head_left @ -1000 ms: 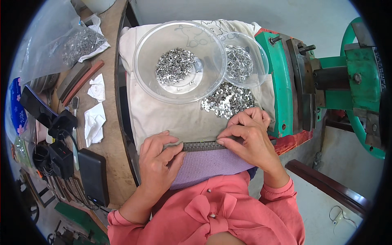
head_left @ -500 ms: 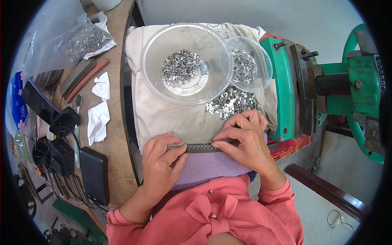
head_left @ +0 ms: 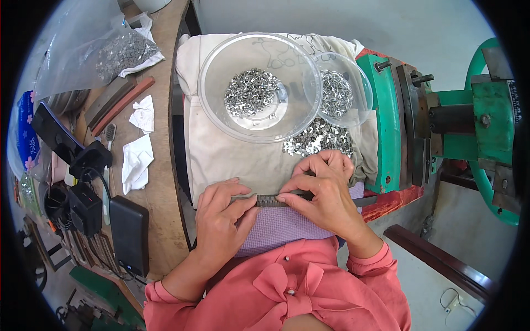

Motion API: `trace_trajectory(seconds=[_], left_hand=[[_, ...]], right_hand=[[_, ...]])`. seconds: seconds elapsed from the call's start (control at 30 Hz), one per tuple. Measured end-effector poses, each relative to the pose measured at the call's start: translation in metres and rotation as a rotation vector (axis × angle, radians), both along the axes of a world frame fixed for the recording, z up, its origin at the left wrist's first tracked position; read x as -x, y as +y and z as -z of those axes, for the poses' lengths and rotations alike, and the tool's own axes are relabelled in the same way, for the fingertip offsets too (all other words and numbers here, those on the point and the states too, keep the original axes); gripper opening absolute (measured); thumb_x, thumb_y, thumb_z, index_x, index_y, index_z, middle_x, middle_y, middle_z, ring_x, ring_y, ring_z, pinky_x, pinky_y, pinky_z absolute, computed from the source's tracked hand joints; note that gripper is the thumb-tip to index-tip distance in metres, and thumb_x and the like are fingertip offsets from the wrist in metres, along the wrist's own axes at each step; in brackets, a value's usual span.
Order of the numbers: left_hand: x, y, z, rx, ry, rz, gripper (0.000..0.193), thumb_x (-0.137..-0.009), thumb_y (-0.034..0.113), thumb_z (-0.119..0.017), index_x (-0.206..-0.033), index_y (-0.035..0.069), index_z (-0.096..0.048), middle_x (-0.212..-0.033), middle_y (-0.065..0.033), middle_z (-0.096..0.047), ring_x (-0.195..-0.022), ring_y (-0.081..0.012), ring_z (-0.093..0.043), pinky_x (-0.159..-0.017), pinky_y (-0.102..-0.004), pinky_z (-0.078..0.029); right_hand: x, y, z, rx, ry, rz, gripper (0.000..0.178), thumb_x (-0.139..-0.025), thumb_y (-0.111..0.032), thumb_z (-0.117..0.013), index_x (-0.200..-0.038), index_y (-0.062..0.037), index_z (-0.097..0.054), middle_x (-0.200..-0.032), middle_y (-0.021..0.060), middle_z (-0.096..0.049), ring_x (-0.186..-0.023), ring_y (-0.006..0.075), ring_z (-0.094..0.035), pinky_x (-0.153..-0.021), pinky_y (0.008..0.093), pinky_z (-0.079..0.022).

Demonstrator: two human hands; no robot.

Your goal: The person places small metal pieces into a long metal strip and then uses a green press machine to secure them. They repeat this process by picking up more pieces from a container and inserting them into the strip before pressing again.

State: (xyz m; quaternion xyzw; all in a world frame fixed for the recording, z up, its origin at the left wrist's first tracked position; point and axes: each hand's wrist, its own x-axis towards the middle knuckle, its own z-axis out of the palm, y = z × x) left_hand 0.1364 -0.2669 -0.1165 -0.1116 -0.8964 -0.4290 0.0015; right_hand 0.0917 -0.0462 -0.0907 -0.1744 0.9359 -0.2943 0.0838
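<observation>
Best hold the slotted metal strip [head_left: 268, 201], low-centre in the frame, steady: fingers of the left hand [head_left: 222, 215] grip its left side, those of the right hand [head_left: 320, 193] pinch farther right.

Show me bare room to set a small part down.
Free: beige cloth between the large tub and the left hand; wooden table between its edge and the lower white paper. Crowded: around the metal heap by the right hand, and among the black devices.
</observation>
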Motion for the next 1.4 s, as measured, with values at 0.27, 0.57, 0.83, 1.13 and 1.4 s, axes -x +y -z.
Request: trace_trajectory(seconds=[0.27,0.57,0.83,1.13,1.4], left_hand=[[0.000,0.001,0.000,0.000,0.003,-0.001,0.024,-0.070,0.001,-0.083,-0.093,0.003,-0.076,-0.105,-0.0090,-0.069,-0.110,-0.0349,-0.063,-0.092,-0.0425,-0.051],[0.000,0.000,0.000,0.002,0.008,-0.005,0.026,-0.068,0.000,-0.083,-0.093,0.003,-0.076,-0.106,-0.0087,-0.069,-0.109,-0.0349,-0.064,-0.092,-0.0425,-0.051],[0.000,0.001,-0.001,0.003,0.002,-0.005,0.026,-0.068,0.000,-0.084,-0.093,0.003,-0.075,-0.106,-0.0086,-0.069,-0.110,-0.0352,-0.064,-0.091,-0.0428,-0.051],[0.000,0.000,0.000,-0.010,0.014,-0.001,0.025,-0.069,0.001,-0.084,-0.092,0.004,-0.075,-0.105,-0.0091,-0.068,-0.109,-0.0355,-0.064,-0.091,-0.0430,-0.051],[0.001,0.000,0.001,-0.012,0.022,-0.009,0.021,-0.071,0.005,-0.083,-0.089,0.005,-0.073,-0.104,-0.0076,-0.067,-0.109,-0.0325,-0.064,-0.089,-0.0424,-0.049]], right_hand=[[0.001,0.005,-0.002,0.017,-0.021,0.000,0.012,-0.072,-0.025,-0.086,-0.082,-0.0197,-0.080,-0.094,-0.0055,-0.060,-0.107,0.0237,-0.047,-0.101,0.0466,-0.023],[0.005,0.018,-0.005,0.063,-0.075,0.009,0.013,-0.071,-0.022,-0.086,-0.083,-0.0194,-0.081,-0.096,-0.0081,-0.063,-0.106,0.0195,-0.048,-0.100,0.0426,-0.026],[0.002,0.014,-0.002,0.003,-0.007,-0.006,0.014,-0.070,-0.023,-0.086,-0.082,-0.0193,-0.081,-0.097,-0.0066,-0.062,-0.108,0.0217,-0.048,-0.100,0.0439,-0.026],[0.003,0.013,-0.005,0.000,-0.005,-0.030,0.015,-0.069,-0.025,-0.087,-0.081,-0.0196,-0.080,-0.098,-0.0062,-0.062,-0.109,0.0225,-0.048,-0.101,0.0436,-0.025],[0.007,-0.012,0.003,0.103,-0.006,-0.062,0.014,-0.074,-0.028,-0.085,-0.084,-0.0195,-0.079,-0.097,-0.0046,-0.061,-0.109,0.0245,-0.047,-0.100,0.0470,-0.023]])
